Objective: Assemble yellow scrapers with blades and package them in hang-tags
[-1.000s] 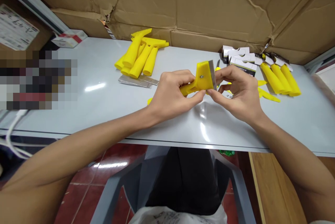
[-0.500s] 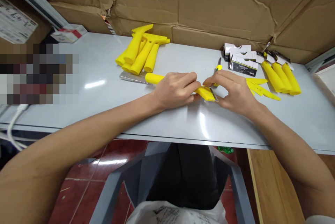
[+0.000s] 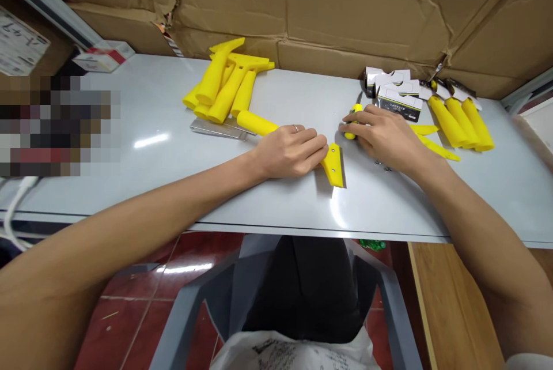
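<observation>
My left hand (image 3: 294, 151) is closed around the handle of a yellow scraper (image 3: 332, 167). The scraper's head points right, with a thin metal blade along its edge and two small screws or holes in its face. My right hand (image 3: 384, 136) has its fingers closed on the handle of a yellow-and-black screwdriver (image 3: 356, 108), whose dark shaft points toward the back. Part of that handle is hidden by the fingers. Tiny screws (image 3: 387, 169) lie just under the right hand. Flat yellow pieces (image 3: 439, 148) lie beside the right wrist.
A pile of yellow scraper handles (image 3: 228, 85) stands at the back left, with metal blade strips (image 3: 219, 129) in front. Black-and-white packaging cards (image 3: 400, 105) lie back right, beside scrapers with yellow handles (image 3: 460, 122). Cardboard (image 3: 328, 12) walls the back of the white table (image 3: 164, 182).
My right hand has left the scraper's head and moved onto the screwdriver. The scraper's head has turned so its face and blade show. My left hand still holds it.
</observation>
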Action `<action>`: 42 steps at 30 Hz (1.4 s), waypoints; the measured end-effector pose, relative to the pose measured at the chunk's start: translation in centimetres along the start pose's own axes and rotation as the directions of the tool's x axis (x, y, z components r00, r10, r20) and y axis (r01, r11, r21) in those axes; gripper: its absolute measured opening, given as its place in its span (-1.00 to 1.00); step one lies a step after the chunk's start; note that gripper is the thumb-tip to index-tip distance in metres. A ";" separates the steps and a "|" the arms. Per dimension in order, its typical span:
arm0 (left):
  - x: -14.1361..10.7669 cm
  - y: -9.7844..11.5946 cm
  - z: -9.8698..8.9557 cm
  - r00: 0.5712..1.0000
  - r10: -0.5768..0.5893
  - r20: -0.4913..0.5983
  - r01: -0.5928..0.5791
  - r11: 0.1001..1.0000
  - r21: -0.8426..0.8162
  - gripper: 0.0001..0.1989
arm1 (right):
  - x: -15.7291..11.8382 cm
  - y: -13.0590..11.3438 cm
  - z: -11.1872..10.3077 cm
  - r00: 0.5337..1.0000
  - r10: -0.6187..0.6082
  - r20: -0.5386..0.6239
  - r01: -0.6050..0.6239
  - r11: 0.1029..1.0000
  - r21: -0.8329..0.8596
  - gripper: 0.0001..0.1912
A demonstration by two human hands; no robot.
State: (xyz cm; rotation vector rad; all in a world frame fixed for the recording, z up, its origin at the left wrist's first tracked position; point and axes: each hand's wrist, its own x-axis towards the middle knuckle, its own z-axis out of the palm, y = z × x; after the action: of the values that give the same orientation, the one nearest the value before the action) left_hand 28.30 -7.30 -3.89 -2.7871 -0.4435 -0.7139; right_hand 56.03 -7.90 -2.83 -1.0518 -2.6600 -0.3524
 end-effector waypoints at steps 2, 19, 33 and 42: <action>0.0 0.0 0.0 1.000 0.007 0.022 -0.007 1.000 0.005 -0.68 | 0.0 -0.1 -0.3 0.997 0.048 -0.057 -0.047 0.999 0.025 -0.58; 0.1 0.2 -0.4 0.969 0.230 -0.094 -0.210 0.959 0.191 -0.61 | 1.5 -2.3 -2.4 0.564 0.733 -0.379 -0.024 0.473 0.880 -0.63; -0.1 0.2 -0.3 0.907 0.380 -0.184 -0.257 0.843 0.472 -0.69 | 1.7 -1.8 -1.2 0.612 0.647 -0.455 0.079 0.522 0.849 -0.62; -0.2 0.2 -0.2 0.903 0.386 -0.188 -0.268 0.848 0.458 -0.76 | 1.9 -1.1 -0.3 0.582 0.615 -0.532 0.136 0.572 0.809 -0.69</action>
State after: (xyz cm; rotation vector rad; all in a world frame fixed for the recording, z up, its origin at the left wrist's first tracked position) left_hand 28.12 -7.58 -3.84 -2.2308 -0.0440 -0.7932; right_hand 53.95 -7.56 -2.10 -0.7061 -1.4662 0.3821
